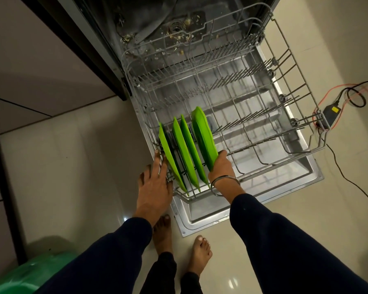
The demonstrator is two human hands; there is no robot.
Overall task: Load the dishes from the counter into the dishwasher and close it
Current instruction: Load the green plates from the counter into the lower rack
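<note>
The dishwasher's lower wire rack is pulled out over the open door. Several green plates stand on edge in the rack's near left corner. My right hand grips the near edge of the rightmost green plate, which stands between the tines. The leftmost green plate leans by the rack's left wall. My left hand rests with straight fingers on the rack's left rim beside that plate, holding nothing.
The dishwasher tub shows food scraps on its floor. A black box with a yellow label and orange and black cables lie on the floor to the right. A green tub sits at bottom left. My bare feet stand before the door.
</note>
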